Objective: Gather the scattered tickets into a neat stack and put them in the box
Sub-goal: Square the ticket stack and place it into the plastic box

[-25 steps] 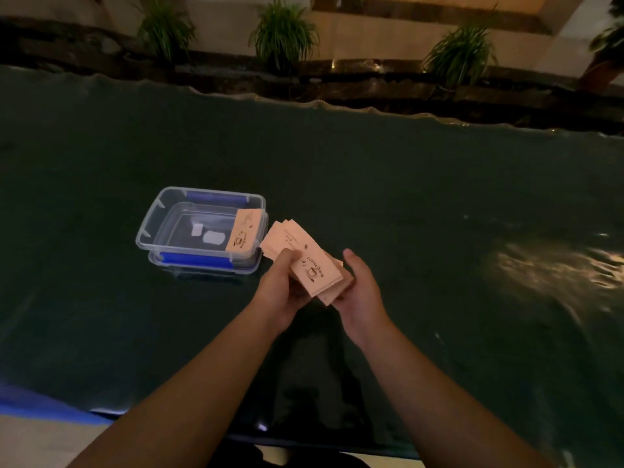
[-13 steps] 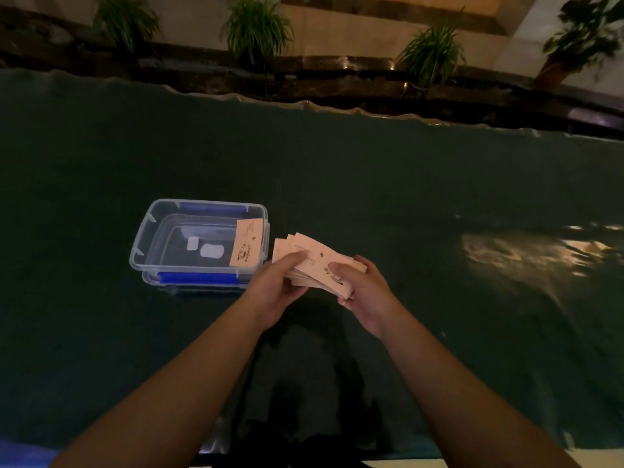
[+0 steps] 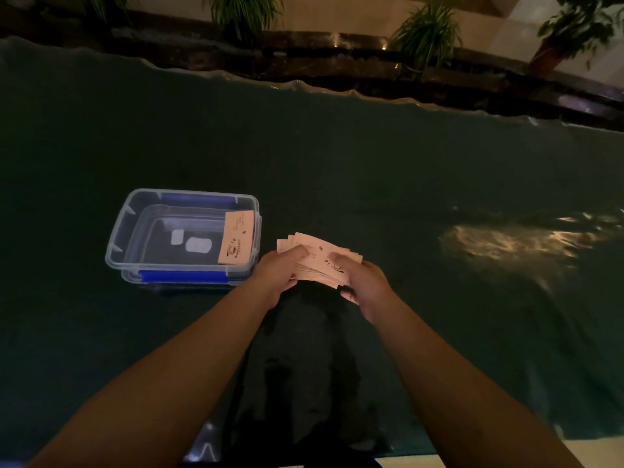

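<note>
A loose, fanned stack of pale pink tickets point(image 3: 319, 253) is held low over the dark table between both hands. My left hand point(image 3: 278, 273) grips its left end, thumb on top. My right hand point(image 3: 363, 285) grips its right end, thumb on the top ticket. Just left of the hands stands a clear plastic box point(image 3: 135, 211) with blue clips. One single ticket point(image 3: 236, 237) leans inside the box against its right wall.
The dark green tablecloth point(image 3: 371, 163) covers the whole table, with a glare patch at the right. A dark planter ledge with several potted plants point(image 3: 425, 32) runs behind the far edge. The near table edge lies at the bottom.
The tickets have turned from a diagonal fan to a flatter, more squared bundle, and both hands have moved slightly forward, away from me. The box and its ticket stay put.
</note>
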Demonstrator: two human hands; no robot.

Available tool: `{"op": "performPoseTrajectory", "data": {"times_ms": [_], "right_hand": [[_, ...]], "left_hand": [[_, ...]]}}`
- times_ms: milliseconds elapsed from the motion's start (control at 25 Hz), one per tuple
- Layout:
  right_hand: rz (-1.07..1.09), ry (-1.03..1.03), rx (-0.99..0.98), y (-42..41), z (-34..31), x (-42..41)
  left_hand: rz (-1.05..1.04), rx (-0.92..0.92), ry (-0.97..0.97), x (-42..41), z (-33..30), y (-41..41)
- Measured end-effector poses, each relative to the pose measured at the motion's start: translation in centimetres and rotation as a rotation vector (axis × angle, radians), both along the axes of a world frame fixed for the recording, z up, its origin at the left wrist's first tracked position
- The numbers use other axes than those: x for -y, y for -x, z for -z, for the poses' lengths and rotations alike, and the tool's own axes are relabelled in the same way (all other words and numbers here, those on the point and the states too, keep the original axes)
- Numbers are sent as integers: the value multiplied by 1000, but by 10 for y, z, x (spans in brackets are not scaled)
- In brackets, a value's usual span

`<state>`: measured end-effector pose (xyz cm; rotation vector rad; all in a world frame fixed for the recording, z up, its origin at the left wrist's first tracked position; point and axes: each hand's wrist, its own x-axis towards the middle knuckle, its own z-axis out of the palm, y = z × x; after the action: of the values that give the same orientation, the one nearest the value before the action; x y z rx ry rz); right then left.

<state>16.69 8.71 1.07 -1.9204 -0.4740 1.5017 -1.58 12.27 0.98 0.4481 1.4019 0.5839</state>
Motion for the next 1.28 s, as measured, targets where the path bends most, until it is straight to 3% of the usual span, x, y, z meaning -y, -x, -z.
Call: {"op": "performPoseTrajectory", "data": {"times_ms": [200,440,720,840,1080,1280], "right_hand": [[-57,149,70,1,22,-18],[-40,126,27,-3,38,-29],[-41,140,-59,-11,41,-33],[-44,108,-193,-17,35,-26],[39,3,-494,-22,32,4],[-41,-71,-553,-23,34,27]], "left_hand": [[4,-166,18,-4,16,-9],[-50,-300,24,-5,25,-23],[-125,-101,47,-6,27,-22],[-201,39,15,-2,27,-22],[-423,140,-90,23,20,-41],[-290,274,-112,36,7,-50]]}}
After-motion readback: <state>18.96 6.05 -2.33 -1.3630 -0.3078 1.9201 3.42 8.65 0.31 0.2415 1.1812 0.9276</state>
